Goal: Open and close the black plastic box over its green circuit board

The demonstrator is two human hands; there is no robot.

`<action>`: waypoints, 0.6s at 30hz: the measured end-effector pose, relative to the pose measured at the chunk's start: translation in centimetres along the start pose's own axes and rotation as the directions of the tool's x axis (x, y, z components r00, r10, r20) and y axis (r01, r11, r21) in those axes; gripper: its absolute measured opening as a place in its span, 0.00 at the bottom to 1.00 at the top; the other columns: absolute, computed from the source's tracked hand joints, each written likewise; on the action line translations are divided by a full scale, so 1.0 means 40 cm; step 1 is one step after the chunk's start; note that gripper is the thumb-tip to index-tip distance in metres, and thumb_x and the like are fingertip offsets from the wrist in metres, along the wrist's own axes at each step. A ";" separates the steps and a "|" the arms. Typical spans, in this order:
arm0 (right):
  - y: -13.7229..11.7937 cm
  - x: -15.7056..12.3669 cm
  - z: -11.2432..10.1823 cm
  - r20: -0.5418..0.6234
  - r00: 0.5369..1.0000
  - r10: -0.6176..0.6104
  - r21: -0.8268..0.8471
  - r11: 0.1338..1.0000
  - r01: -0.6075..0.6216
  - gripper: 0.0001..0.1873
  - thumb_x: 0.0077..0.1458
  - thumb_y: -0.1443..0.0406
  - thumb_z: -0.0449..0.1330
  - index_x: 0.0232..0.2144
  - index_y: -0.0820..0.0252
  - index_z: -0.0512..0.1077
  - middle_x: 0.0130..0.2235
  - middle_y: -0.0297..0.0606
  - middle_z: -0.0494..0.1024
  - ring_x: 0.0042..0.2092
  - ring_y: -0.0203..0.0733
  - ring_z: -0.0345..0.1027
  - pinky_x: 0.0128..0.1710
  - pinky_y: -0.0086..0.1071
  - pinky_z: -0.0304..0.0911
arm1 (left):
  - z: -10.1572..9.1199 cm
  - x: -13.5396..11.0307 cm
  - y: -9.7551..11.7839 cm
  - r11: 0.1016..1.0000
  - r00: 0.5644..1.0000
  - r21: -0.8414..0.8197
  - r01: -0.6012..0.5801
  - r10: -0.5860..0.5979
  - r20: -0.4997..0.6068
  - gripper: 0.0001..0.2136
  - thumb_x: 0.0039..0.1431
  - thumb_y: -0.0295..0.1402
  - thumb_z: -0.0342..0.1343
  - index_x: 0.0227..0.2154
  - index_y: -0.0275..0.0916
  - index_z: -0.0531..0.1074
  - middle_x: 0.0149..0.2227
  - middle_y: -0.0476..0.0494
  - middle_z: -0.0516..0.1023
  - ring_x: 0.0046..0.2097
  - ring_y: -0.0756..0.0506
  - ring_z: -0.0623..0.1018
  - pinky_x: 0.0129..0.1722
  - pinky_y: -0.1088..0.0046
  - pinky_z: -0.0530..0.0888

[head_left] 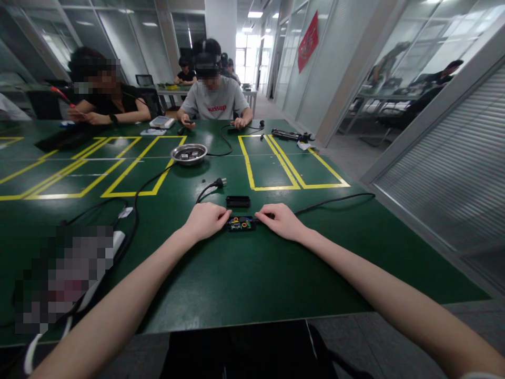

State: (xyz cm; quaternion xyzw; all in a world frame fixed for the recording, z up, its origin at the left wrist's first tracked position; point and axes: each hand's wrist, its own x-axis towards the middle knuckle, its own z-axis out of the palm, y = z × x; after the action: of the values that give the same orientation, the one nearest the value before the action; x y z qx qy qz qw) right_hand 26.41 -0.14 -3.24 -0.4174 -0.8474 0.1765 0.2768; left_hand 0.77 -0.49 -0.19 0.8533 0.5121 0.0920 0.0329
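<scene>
An opened power adapter (pixel 241 224) lies on the green table, its circuit board, copper coils and blue wires showing in a black half-shell. At its left end my left hand (pixel 207 221) is closed, thumb and fingertips pinching the plug cord where it meets the shell; the grip itself is partly hidden. The cord's black plug (pixel 219 183) rests just beyond that hand. My right hand (pixel 282 222) is closed around the output cable (pixel 335 200) at the adapter's right end. Behind the board sits the black shell cover (pixel 238 201), touched by neither hand.
A metal bowl (pixel 189 153) with small metal parts stands farther back, black cable beside it. Yellow tape (pixel 276 188) marks rectangles on the table. A white power strip (pixel 114 247) lies left near my forearm. Two people sit across; a folded black tripod (pixel 290 135) lies back right.
</scene>
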 end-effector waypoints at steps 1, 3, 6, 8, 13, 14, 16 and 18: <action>0.000 0.000 0.002 -0.004 1.000 0.007 -0.002 1.000 -0.007 0.18 0.66 0.61 0.57 0.24 0.60 0.74 0.26 0.35 0.75 0.28 0.37 0.66 0.29 0.30 0.55 | 0.001 0.000 -0.001 1.000 1.000 -0.006 0.001 -0.001 0.005 0.24 0.69 0.43 0.44 0.19 0.40 0.72 0.22 0.42 0.76 0.28 0.43 0.75 0.27 0.69 0.57; 0.000 0.000 0.003 -0.007 1.000 -0.014 0.005 1.000 0.014 0.16 0.65 0.62 0.58 0.25 0.60 0.75 0.26 0.35 0.75 0.28 0.37 0.66 0.29 0.30 0.55 | 0.002 0.000 -0.003 1.000 1.000 -0.018 -0.002 0.002 0.007 0.24 0.69 0.43 0.44 0.19 0.40 0.72 0.22 0.42 0.76 0.27 0.43 0.75 0.27 0.69 0.57; -0.002 0.004 0.000 -0.015 0.997 -0.070 0.016 0.997 0.071 0.16 0.64 0.63 0.58 0.25 0.60 0.74 0.28 0.36 0.75 0.29 0.36 0.66 0.30 0.30 0.57 | 0.004 0.003 -0.008 1.000 1.000 0.001 -0.016 0.016 -0.005 0.24 0.69 0.43 0.43 0.19 0.40 0.73 0.21 0.42 0.75 0.27 0.43 0.75 0.26 0.69 0.57; -0.005 0.006 -0.002 -0.014 0.997 -0.077 0.006 0.997 0.077 0.14 0.64 0.64 0.59 0.25 0.60 0.74 0.30 0.36 0.74 0.30 0.36 0.66 0.31 0.30 0.57 | 0.006 0.007 -0.011 0.999 1.000 0.031 -0.017 0.017 -0.011 0.25 0.69 0.43 0.42 0.20 0.40 0.73 0.22 0.42 0.76 0.27 0.43 0.75 0.26 0.69 0.57; -0.006 0.005 0.006 0.008 0.998 -0.065 -0.008 0.998 0.065 0.13 0.64 0.66 0.59 0.26 0.59 0.72 0.29 0.35 0.74 0.30 0.36 0.65 0.31 0.30 0.57 | 0.018 0.017 -0.017 0.998 1.000 0.063 -0.014 0.016 -0.024 0.24 0.71 0.42 0.41 0.22 0.40 0.72 0.26 0.40 0.78 0.31 0.42 0.77 0.29 0.68 0.63; -0.005 0.004 0.009 0.004 0.998 -0.069 -0.014 0.998 0.069 0.13 0.65 0.66 0.59 0.26 0.59 0.72 0.29 0.35 0.73 0.30 0.37 0.65 0.32 0.31 0.57 | 0.022 0.019 -0.017 0.998 0.999 0.057 -0.026 0.028 -0.044 0.23 0.71 0.41 0.41 0.23 0.40 0.72 0.27 0.40 0.79 0.32 0.41 0.77 0.32 0.67 0.65; -0.003 0.003 0.014 -0.014 0.996 -0.092 -0.038 0.995 0.092 0.13 0.65 0.66 0.58 0.26 0.59 0.71 0.29 0.35 0.73 0.32 0.39 0.65 0.34 0.32 0.58 | 0.031 0.021 -0.019 0.998 0.993 0.033 -0.052 0.056 -0.109 0.20 0.71 0.39 0.41 0.28 0.40 0.73 0.32 0.39 0.79 0.36 0.40 0.78 0.38 0.65 0.70; -0.003 0.003 0.017 -0.038 0.991 -0.127 -0.060 0.990 0.125 0.13 0.64 0.66 0.58 0.25 0.58 0.70 0.30 0.37 0.74 0.36 0.42 0.66 0.38 0.35 0.61 | 0.038 0.020 -0.023 0.998 0.981 -0.004 -0.057 0.055 -0.184 0.16 0.71 0.38 0.42 0.36 0.39 0.74 0.38 0.37 0.80 0.42 0.39 0.78 0.45 0.62 0.72</action>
State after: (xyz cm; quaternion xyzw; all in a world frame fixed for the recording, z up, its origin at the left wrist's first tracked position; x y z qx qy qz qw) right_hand 25.85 -0.16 -3.69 -0.3746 -0.8708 0.1254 0.2928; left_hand 0.64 0.71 -1.71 0.8550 0.4884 0.1738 -0.0132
